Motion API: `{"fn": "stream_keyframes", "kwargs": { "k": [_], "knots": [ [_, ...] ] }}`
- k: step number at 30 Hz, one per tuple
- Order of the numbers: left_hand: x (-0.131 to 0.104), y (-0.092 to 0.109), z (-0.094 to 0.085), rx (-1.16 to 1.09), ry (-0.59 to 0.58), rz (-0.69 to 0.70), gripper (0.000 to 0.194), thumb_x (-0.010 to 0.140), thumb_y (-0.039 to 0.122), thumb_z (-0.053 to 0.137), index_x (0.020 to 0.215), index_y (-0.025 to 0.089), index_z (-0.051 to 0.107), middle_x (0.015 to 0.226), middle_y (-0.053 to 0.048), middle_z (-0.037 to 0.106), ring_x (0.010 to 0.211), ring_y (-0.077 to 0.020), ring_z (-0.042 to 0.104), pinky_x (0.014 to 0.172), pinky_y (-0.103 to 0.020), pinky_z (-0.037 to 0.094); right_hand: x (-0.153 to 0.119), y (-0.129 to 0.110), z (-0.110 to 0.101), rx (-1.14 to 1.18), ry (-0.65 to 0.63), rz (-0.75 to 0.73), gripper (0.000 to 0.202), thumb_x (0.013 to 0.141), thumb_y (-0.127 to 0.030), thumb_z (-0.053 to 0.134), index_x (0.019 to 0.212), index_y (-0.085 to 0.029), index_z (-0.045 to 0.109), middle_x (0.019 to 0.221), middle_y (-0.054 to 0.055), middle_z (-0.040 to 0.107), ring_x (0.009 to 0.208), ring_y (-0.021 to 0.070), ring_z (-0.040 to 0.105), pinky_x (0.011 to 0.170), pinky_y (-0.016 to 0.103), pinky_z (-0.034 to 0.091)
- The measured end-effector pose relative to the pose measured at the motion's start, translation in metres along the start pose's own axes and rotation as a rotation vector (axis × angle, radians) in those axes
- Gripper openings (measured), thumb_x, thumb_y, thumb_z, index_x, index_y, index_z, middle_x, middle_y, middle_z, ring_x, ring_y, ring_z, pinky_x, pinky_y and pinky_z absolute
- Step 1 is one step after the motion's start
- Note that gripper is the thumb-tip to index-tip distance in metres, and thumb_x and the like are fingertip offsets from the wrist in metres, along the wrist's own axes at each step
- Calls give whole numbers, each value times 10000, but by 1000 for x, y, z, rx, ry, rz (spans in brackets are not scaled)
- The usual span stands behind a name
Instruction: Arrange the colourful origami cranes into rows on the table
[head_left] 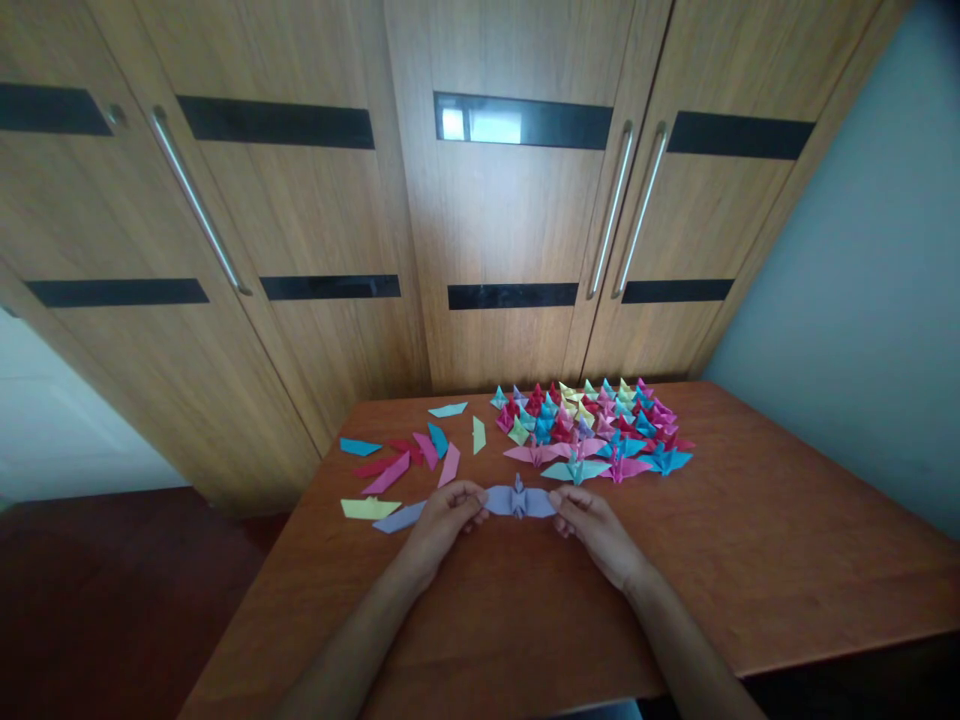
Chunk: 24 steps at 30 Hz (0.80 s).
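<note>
A lavender paper crane (518, 501) is stretched between my two hands, its wings spread out sideways. My left hand (450, 515) pinches the tip of its left wing, and my right hand (589, 520) pinches the tip of the right one. Just left of my left hand, a flat lavender folded paper (400, 517) lies beside a pale yellow folded piece (370, 509). Beyond the held crane stand several finished cranes in many colours, among them a mint one (576, 469) and a blue one (667, 460) in the front row.
Several flat folded papers, including a magenta one (387, 473) and a blue one (360, 447), lie at the back left of the brown table (480, 620). Behind the table rises a wooden wardrobe (510, 220) with metal handles. A pale wall (847, 330) is at the right.
</note>
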<state>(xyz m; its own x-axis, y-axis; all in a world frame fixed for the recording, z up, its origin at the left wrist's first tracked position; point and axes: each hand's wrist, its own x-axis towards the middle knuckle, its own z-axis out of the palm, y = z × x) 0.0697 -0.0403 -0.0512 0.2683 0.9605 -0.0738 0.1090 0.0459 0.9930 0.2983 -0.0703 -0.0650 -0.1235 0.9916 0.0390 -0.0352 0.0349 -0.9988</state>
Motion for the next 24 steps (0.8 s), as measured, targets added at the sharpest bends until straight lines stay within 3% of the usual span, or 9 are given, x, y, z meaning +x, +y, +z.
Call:
{"fn": "stream_keyframes", "kwargs": {
  "k": [4, 7, 12, 16, 24],
  "knots": [
    [-3, 6, -1, 269, 182, 195, 187, 764, 384, 579, 758, 204, 628, 748, -22, 627, 692, -175, 543, 632, -260, 384, 0, 0, 0, -4, 0, 0, 373, 797, -513, 571, 641, -176, 533, 588, -19, 496, 565, 107, 446, 547, 232, 347],
    [-9, 10, 5, 370, 208, 309, 157, 787, 367, 570, 790, 226, 640, 776, -19, 625, 700, -177, 541, 650, -264, 384, 0, -2, 1, -23, 2, 1, 385, 793, -533, 563, 650, -176, 540, 596, -17, 505, 570, 108, 454, 547, 231, 353],
    [-13, 6, 24, 113, 67, 263, 301, 778, 369, 616, 1027, 201, 596, 748, -1, 589, 683, -150, 533, 637, -243, 409, 0, -3, 1, -53, -10, -10, 376, 802, -529, 555, 684, -173, 561, 604, -21, 512, 570, 103, 453, 543, 220, 350],
    [-10, 3, 32, -6, -65, 204, 284, 768, 351, 639, 975, 159, 604, 702, -2, 593, 633, -126, 530, 590, -223, 412, -1, -3, 1, -52, -20, -13, 357, 804, -517, 557, 699, -176, 579, 602, -24, 517, 574, 105, 459, 550, 225, 352],
    [-8, 13, 24, 7, 46, 206, 220, 773, 345, 626, 879, 153, 641, 648, 5, 599, 567, -107, 510, 533, -200, 394, 0, -3, -2, -55, 2, -1, 377, 784, -542, 565, 686, -178, 574, 605, -23, 523, 577, 108, 472, 557, 229, 362]
  ]
}}
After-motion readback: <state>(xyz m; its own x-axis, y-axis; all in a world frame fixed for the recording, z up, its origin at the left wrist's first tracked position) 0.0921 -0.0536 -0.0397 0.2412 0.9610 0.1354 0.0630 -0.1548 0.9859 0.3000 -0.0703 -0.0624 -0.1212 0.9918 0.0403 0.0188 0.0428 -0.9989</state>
